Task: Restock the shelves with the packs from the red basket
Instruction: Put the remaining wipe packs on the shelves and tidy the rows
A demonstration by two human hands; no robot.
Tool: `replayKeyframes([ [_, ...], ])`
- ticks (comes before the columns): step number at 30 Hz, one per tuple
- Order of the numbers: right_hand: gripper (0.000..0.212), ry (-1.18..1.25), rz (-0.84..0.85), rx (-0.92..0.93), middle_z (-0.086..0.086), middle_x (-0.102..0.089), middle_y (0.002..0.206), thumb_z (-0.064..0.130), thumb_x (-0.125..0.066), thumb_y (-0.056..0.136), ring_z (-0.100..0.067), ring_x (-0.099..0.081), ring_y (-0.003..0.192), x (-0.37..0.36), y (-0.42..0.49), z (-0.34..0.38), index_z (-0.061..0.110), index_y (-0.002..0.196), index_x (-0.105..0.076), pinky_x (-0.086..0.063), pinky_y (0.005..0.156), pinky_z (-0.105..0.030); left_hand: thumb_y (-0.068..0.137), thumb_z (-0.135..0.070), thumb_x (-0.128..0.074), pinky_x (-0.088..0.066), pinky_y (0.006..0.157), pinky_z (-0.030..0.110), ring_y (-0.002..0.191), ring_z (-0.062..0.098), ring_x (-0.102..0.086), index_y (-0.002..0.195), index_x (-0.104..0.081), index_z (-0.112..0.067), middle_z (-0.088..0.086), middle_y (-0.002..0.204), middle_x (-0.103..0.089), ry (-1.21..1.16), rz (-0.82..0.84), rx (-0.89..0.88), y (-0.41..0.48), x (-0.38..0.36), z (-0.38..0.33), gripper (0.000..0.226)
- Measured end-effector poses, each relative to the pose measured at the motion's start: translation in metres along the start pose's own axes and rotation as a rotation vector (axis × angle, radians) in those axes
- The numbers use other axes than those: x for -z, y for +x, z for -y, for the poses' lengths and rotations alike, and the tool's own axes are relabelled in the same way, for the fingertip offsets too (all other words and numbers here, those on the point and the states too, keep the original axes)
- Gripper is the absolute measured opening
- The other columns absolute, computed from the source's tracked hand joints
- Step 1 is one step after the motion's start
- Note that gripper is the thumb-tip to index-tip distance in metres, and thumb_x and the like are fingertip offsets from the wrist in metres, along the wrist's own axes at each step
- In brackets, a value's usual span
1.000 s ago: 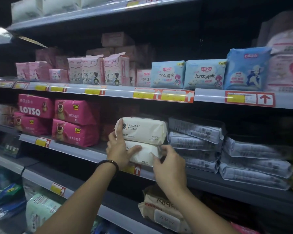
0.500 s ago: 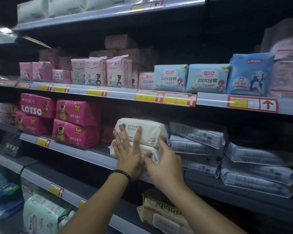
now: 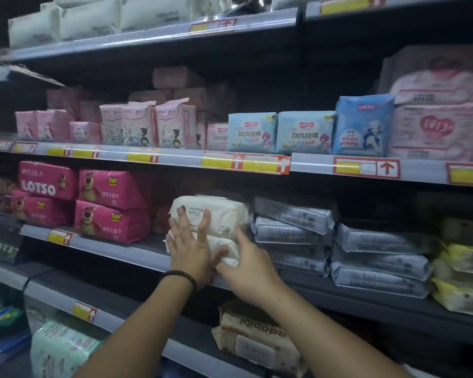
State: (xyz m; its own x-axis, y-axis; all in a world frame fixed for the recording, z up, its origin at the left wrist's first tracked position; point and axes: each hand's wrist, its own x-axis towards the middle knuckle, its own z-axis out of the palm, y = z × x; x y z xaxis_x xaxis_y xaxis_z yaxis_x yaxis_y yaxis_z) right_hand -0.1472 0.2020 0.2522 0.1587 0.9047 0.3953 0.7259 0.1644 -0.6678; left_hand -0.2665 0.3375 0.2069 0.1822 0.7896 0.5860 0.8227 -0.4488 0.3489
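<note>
The two white packs are stacked on the third shelf down, the upper pack [image 3: 210, 214] on the lower pack [image 3: 227, 251], both close to the shelf's front edge [image 3: 107, 248]. The lower one looks to bulge slightly past it.

Your left hand [image 3: 189, 246] lies flat against both fronts, fingers straight and spread. Your right hand [image 3: 247, 264] cups the right end of the lower pack, thumb on its front and fingers going round the end. Their tips are hidden, so the firmness of that hold cannot be told.

The likely fault is the stack shearing. If you push harder on one pack than the other, the smooth wrappers will probably slide and the upper pack will tip forward off the shelf when you let go.

The grey packs [image 3: 294, 214] sit just beside your right hand. Fingers caught in that gap could drag the lower pack back out, or pull a grey pack loose. The pink packs [image 3: 112, 222] stand further off to the left, so a sideways shove could skew the stack into that space.
</note>
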Motion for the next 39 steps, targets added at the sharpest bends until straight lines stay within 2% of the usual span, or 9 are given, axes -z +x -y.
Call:
replayKeyframes([
  [4, 0.056, -0.065, -0.021, -0.023, 0.008, -0.068, 0.124, 0.027, -0.067, 0.095, -0.012, -0.068, 0.105, 0.029, -0.028, -0.019, 0.039, 0.148, -0.05, -0.06, 0.086, -0.033, 0.1, -0.055, -0.054, -0.015, 0.121, 0.07, 0.156, 0.048, 0.009, 0.159, -0.001, -0.039, 0.021, 0.169, 0.018, 0.092, -0.055, 0.021, -0.021, 0.021, -0.028, 0.081],
  [6, 0.051, -0.192, -0.026, -0.032, 0.009, -0.058, 0.141, 0.027, -0.063, 0.098, -0.014, -0.057, 0.129, 0.044, -0.046, -0.034, 0.034, 0.148, -0.051, -0.053, 0.104, -0.036, 0.091, -0.02, -0.067, -0.027, 0.117, 0.068, 0.157, 0.047, -0.009, 0.154, -0.029, -0.026, 0.024, 0.168, -0.009, 0.066, -0.277, -0.188, -0.046, 0.023, -0.051, 0.074],
  [8, 0.054, -0.278, -0.037, -0.045, 0.007, -0.047, 0.154, 0.027, -0.059, 0.101, -0.017, -0.045, 0.144, 0.055, -0.061, -0.051, 0.029, 0.153, -0.045, -0.045, 0.115, -0.039, 0.086, -0.017, -0.065, -0.031, 0.118, 0.062, 0.157, 0.041, -0.017, 0.153, -0.042, -0.018, 0.022, 0.168, -0.021, 0.112, -0.34, -0.436, -0.075, 0.013, -0.081, 0.071],
  [10, 0.06, -0.288, -0.066, -0.088, 0.004, -0.036, 0.164, 0.024, -0.056, 0.102, -0.018, -0.035, 0.152, 0.064, -0.072, -0.061, 0.024, 0.16, -0.038, -0.036, 0.123, -0.037, 0.091, -0.032, -0.06, -0.029, 0.121, 0.06, 0.159, 0.038, -0.012, 0.159, -0.035, -0.012, 0.021, 0.171, -0.015, 0.168, -0.256, -0.535, -0.095, -0.002, -0.112, 0.075],
  [16, 0.071, -0.427, -0.099, -0.154, -0.002, -0.013, 0.175, 0.021, -0.051, 0.105, -0.02, -0.008, 0.162, 0.087, -0.083, -0.077, 0.021, 0.168, -0.018, -0.018, 0.129, -0.037, 0.098, -0.068, -0.016, -0.006, 0.127, 0.061, 0.159, 0.037, 0.016, 0.165, 0.008, -0.013, 0.021, 0.17, 0.02, 0.201, -0.02, -0.33, -0.085, -0.042, -0.144, 0.09],
  [24, 0.08, -0.488, -0.017, -0.174, -0.006, 0.008, 0.178, 0.023, -0.052, 0.106, -0.026, 0.005, 0.164, 0.096, -0.067, -0.083, 0.021, 0.17, -0.004, -0.013, 0.131, -0.042, 0.088, -0.083, 0.004, 0.011, 0.124, 0.062, 0.153, 0.033, 0.034, 0.152, 0.039, -0.026, 0.015, 0.161, 0.044, 0.267, 0.146, -0.333, -0.051, -0.041, -0.14, 0.093],
  [28, 0.082, -0.472, 0.033, -0.194, -0.007, 0.011, 0.178, 0.023, -0.051, 0.107, -0.027, 0.007, 0.164, 0.093, -0.057, -0.085, 0.018, 0.17, 0.001, -0.01, 0.132, -0.043, 0.09, -0.082, -0.008, 0.013, 0.124, 0.063, 0.154, 0.035, 0.03, 0.155, 0.037, -0.028, 0.015, 0.162, 0.042, 0.273, 0.197, -0.322, -0.045, -0.04, -0.14, 0.095],
  [33, 0.08, -0.4, 0.019, -0.197, -0.006, 0.008, 0.178, 0.021, -0.053, 0.106, -0.026, 0.003, 0.165, 0.086, -0.051, -0.088, 0.018, 0.17, -0.005, -0.012, 0.132, -0.041, 0.094, -0.079, -0.008, 0.008, 0.125, 0.062, 0.157, 0.037, 0.023, 0.155, 0.036, -0.027, 0.019, 0.165, 0.036, 0.311, 0.233, -0.304, -0.041, -0.037, -0.144, 0.092],
  [39, 0.056, -0.124, -0.108, -0.394, -0.012, -0.036, 0.156, 0.019, -0.051, 0.1, -0.032, -0.032, 0.149, 0.074, -0.048, -0.087, 0.014, 0.155, -0.041, -0.039, 0.121, -0.047, 0.108, -0.053, -0.025, 0.002, 0.125, 0.064, 0.155, 0.054, 0.008, 0.156, 0.03, -0.011, 0.034, 0.159, 0.03, 0.445, 0.424, -0.235, -0.07, -0.024, -0.174, 0.084],
])
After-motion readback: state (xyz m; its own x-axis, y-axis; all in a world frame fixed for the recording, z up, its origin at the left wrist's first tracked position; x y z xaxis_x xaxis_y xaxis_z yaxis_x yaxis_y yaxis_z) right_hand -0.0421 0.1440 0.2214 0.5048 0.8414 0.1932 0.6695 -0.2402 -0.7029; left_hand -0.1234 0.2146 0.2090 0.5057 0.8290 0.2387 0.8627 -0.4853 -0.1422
